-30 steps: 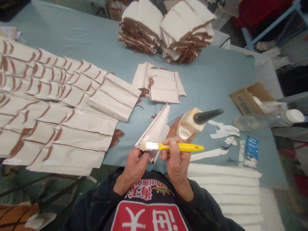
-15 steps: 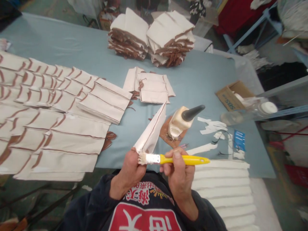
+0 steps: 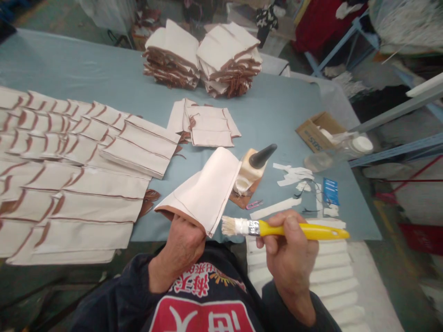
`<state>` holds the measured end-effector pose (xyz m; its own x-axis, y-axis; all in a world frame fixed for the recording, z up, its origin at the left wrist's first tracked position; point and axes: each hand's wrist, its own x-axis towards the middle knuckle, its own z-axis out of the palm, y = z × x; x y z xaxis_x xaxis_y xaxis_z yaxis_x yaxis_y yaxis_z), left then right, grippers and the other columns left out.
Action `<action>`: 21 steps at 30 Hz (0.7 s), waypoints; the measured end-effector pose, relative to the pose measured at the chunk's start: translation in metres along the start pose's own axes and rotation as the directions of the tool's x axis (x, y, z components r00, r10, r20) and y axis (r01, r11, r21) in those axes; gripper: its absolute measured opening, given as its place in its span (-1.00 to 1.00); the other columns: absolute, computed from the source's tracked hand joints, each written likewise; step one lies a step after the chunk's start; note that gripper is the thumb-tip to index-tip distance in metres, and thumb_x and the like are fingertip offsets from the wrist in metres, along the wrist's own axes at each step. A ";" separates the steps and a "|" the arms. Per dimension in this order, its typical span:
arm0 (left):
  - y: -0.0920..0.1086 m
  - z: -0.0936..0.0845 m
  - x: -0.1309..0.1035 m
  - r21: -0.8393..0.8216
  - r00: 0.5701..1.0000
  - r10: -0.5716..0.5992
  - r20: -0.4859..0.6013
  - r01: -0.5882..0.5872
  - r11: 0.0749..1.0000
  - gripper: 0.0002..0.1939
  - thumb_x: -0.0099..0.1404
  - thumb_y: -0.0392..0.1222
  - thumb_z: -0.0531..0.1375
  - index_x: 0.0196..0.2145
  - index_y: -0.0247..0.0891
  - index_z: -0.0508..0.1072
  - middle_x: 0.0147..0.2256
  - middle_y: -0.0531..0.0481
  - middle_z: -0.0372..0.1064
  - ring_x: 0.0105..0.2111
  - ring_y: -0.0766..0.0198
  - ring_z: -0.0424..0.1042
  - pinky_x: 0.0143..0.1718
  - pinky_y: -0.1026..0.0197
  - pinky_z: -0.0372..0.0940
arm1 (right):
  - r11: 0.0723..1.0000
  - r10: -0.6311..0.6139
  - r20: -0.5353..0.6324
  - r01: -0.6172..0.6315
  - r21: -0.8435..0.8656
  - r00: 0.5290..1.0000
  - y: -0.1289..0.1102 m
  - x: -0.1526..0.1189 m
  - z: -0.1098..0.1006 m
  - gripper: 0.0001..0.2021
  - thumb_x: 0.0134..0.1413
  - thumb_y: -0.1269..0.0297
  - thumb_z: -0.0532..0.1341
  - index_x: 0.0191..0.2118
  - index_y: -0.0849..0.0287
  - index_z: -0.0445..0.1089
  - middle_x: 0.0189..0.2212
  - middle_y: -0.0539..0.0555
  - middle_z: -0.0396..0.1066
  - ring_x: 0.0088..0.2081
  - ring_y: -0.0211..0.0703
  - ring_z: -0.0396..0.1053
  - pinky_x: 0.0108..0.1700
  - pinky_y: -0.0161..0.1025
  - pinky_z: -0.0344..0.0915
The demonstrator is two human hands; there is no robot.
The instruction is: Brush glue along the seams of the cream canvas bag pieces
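Observation:
My left hand (image 3: pixel 183 244) is closed on the lower edge of a white fabric piece (image 3: pixel 204 184) with brown trim, which spreads upward from the fist. In my right hand (image 3: pixel 290 249) is a yellow-handled brush (image 3: pixel 304 230), its bristles pointing left, just right of the fabric's lower corner. Behind the fabric stands a cream container (image 3: pixel 254 168) with a black spout or handle, on a brown pad (image 3: pixel 238 200). A small pink tool (image 3: pixel 254 204) lies beside the pad.
Overlapping white pieces with brown edges (image 3: pixel 100 203) cover the table's left. Two tall stacks (image 3: pixel 228 55) stand at the back, a few pieces (image 3: pixel 211 125) nearer. On the right are white strips (image 3: pixel 294 175), a blue packet (image 3: pixel 331 191), a cardboard box (image 3: pixel 313 133) and a clear jar (image 3: pixel 360 144).
The fabric in my left hand has turned and opened out, showing its broad face. My right hand has moved right with the brush, away from my left hand. The view has shifted slightly.

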<state>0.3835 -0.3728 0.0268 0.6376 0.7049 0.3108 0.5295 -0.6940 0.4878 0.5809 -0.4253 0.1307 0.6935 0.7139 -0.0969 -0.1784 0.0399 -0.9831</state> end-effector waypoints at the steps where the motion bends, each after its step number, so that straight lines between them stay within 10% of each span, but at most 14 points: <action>1: 0.001 0.002 -0.002 -0.016 1.000 -0.019 0.023 0.019 1.000 -0.63 0.24 -0.30 0.12 -0.14 -0.27 0.70 -0.16 -0.44 0.62 -0.06 -0.38 0.54 0.12 -0.56 0.29 | 0.999 -0.017 0.013 0.017 -0.030 1.000 0.003 -0.002 0.001 -0.65 0.25 -0.03 0.32 -0.43 0.11 0.44 -0.80 -0.19 0.17 -0.78 -0.34 0.13 -0.68 -0.38 0.23; 7: 0.018 0.008 -0.010 -0.116 0.989 -0.065 0.133 0.081 0.990 -0.53 0.25 -0.35 0.12 0.05 -0.36 0.64 0.01 -0.52 0.57 0.05 -0.41 0.52 0.15 -0.55 0.29 | 0.969 0.161 0.234 -0.110 -0.220 0.959 0.017 -0.017 -0.008 -0.55 0.31 -0.12 0.25 -0.41 0.17 0.42 -0.75 -0.14 0.20 -0.74 -0.36 0.13 -0.67 -0.40 0.12; 14: 0.046 0.026 -0.014 -0.328 0.885 -0.028 0.465 0.202 0.923 -0.41 0.28 -0.44 0.03 0.24 -0.35 0.46 0.19 -0.46 0.47 0.20 -0.26 0.46 0.23 -0.32 0.33 | 0.960 0.165 0.115 -0.133 -0.246 0.980 0.013 0.001 -0.036 -0.58 0.24 -0.12 0.31 -0.41 0.15 0.44 -0.79 -0.16 0.15 -0.74 -0.30 0.18 -0.65 -0.36 0.20; 21: 0.050 0.037 -0.026 -0.403 0.803 -0.064 0.592 0.364 0.840 -0.63 0.31 -0.43 0.06 -0.03 -0.31 0.56 0.02 -0.38 0.58 0.07 -0.19 0.55 0.18 -0.21 0.39 | 0.953 0.213 0.089 -0.187 -0.238 0.973 0.028 0.008 -0.037 -0.59 0.18 -0.13 0.36 -0.39 0.15 0.45 -0.77 -0.16 0.18 -0.71 -0.31 0.18 -0.63 -0.35 0.23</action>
<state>0.4137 -0.4310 0.0131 0.8093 0.5243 -0.2647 0.4515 -0.2672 0.8513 0.6068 -0.4443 0.0967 0.5745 0.7656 -0.2895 -0.1334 -0.2614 -0.9560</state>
